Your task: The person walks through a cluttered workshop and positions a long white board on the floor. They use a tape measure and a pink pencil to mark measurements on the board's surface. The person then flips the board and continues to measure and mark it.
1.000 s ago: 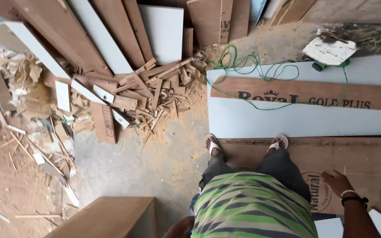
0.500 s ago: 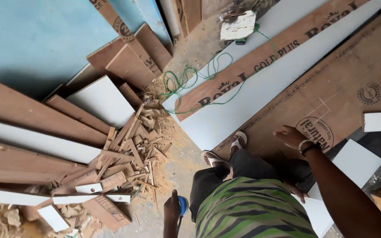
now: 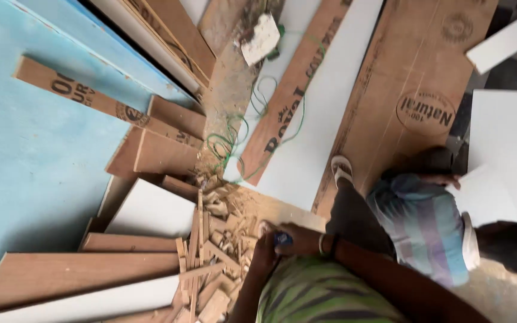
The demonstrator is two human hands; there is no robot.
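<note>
A heap of wood offcuts point(image 3: 213, 263) lies beside stacked brown boards point(image 3: 151, 149) against a blue wall point(image 3: 31, 155), a green cord point(image 3: 234, 134) loops over the dusty floor point(image 3: 228, 90), and another person in a striped shirt point(image 3: 420, 224) crouches on white panels point(image 3: 501, 143).

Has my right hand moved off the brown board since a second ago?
Yes. The right hand left the brown board, toward the wood scraps.

- You look down on a dusty floor point(image 3: 228, 90) strewn with wood offcuts point(image 3: 210, 251).
- A blue wall point(image 3: 25, 161) stands left, boards point(image 3: 103, 104) leaning against it.
</note>
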